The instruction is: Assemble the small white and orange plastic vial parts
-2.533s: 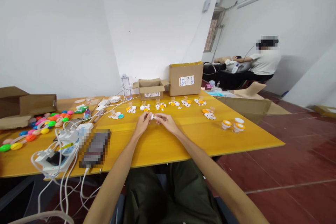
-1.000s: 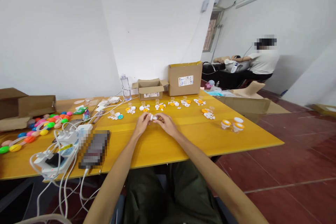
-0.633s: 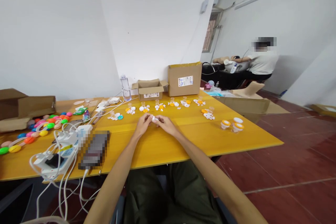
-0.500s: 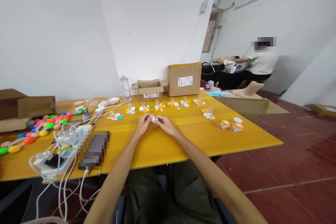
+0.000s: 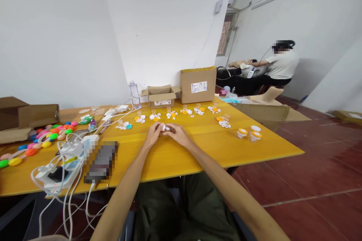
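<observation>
My left hand (image 5: 154, 134) and my right hand (image 5: 178, 135) meet above the middle of the table, both closed around one small clear plastic cup with a white part at its left end (image 5: 164, 128). The left fingers grip the white end; the right fingers lie around the clear end. Fingers hide some of it, and its details are too small to make out. Beyond the hands, a row of small part piles includes white and orange discs (image 5: 154, 118) with clear cups. Another pile of discs (image 5: 224, 123) lies to the right.
Cups with orange-rimmed lids (image 5: 242, 131) stand at the table's right. A small open carton (image 5: 161, 97), a larger box (image 5: 198, 86) and a bottle (image 5: 135, 95) line the wall. Left are a power strip (image 5: 72, 163), cables, a phone (image 5: 102, 162) and colourful beads (image 5: 53, 135). A person (image 5: 283, 66) sits behind.
The right fingers have shifted along the cup, and more of its clear part now shows between the hands. The piles and boxes have stayed in place.
</observation>
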The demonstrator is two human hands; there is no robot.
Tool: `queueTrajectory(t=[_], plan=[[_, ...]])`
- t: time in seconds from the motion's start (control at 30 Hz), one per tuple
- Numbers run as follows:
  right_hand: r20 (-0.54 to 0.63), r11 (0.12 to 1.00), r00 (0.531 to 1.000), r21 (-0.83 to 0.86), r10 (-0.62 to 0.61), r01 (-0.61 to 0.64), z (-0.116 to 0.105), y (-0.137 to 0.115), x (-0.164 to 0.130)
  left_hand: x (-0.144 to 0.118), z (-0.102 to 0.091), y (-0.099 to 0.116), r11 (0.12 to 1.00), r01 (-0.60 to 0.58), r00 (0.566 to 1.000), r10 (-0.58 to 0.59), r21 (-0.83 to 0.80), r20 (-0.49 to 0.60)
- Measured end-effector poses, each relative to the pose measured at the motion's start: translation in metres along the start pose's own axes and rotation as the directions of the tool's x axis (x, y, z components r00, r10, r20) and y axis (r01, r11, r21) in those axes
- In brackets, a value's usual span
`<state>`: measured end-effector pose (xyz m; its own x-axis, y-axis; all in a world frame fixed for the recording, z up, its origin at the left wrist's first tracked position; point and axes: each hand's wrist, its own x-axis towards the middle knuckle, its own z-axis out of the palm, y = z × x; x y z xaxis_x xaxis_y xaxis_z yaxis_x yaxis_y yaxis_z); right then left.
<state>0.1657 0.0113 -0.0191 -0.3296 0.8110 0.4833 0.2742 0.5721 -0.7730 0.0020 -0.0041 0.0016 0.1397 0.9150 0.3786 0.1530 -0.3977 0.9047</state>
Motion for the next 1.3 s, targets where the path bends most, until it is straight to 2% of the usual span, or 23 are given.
queueTrajectory(t=[0.1, 0.2, 0.4, 0.57, 0.63, 0.73, 0.8, 0.87, 1.0, 1.13, 1.23, 1.3], plan=[[0.011, 0.994, 0.998, 0.089, 0.056, -0.057, 0.002, 0.003, 0.002, -0.001, 0.0, 0.001, 1.0, -0.011, 1.0, 0.011, 0.006, -0.005], [0.008, 0.993, 0.998, 0.108, 0.055, -0.055, 0.003, 0.007, 0.002, -0.001, 0.0, 0.001, 1.0, -0.005, 1.0, 0.005, 0.021, -0.005], [-0.033, 0.992, 0.993, -0.065, -0.11, 0.108, 0.0, 0.002, -0.004, 0.0, 0.0, 0.0, 0.999, 0.016, 1.0, -0.016, 0.031, 0.001], [-0.038, 0.972, 0.984, -0.166, -0.173, 0.164, -0.002, -0.002, -0.008, -0.001, 0.0, 0.0, 0.999, 0.045, 0.999, -0.044, 0.031, -0.009], [-0.048, 0.976, 0.987, -0.16, -0.156, 0.147, -0.001, -0.001, -0.007, 0.0, 0.0, 0.0, 0.999, 0.041, 0.999, -0.041, 0.03, -0.012], [-0.052, 0.992, 0.997, -0.114, -0.062, 0.055, 0.001, 0.001, -0.003, 0.0, 0.0, 0.001, 0.999, 0.025, 0.999, -0.025, 0.026, -0.02], [-0.017, 0.996, 1.0, -0.089, -0.002, 0.001, 0.001, 0.002, -0.002, 0.0, 0.0, 0.002, 1.0, 0.014, 1.0, -0.013, 0.022, -0.023], [0.024, 0.995, 1.0, -0.097, 0.007, -0.005, 0.001, 0.002, -0.001, -0.001, 0.0, 0.002, 1.0, 0.009, 1.0, -0.008, 0.022, -0.022], [0.001, 0.97, 0.998, -0.238, -0.061, 0.059, 0.0, 0.002, -0.005, -0.001, 0.0, -0.001, 0.999, 0.034, 0.999, -0.033, 0.031, -0.009], [-0.034, 0.897, 0.989, -0.426, -0.145, 0.116, 0.001, 0.003, -0.01, 0.0, -0.001, -0.002, 0.997, 0.077, 0.997, -0.077, 0.032, 0.009], [-0.033, 0.868, 0.983, -0.476, -0.181, 0.144, 0.001, 0.002, -0.012, 0.0, -0.002, -0.002, 0.996, 0.08, 0.997, -0.081, 0.034, 0.019], [-0.034, 0.88, 0.986, -0.458, -0.161, 0.128, 0.001, 0.0, -0.012, 0.0, -0.002, -0.002, 0.997, 0.07, 0.997, -0.071, 0.035, 0.017]])
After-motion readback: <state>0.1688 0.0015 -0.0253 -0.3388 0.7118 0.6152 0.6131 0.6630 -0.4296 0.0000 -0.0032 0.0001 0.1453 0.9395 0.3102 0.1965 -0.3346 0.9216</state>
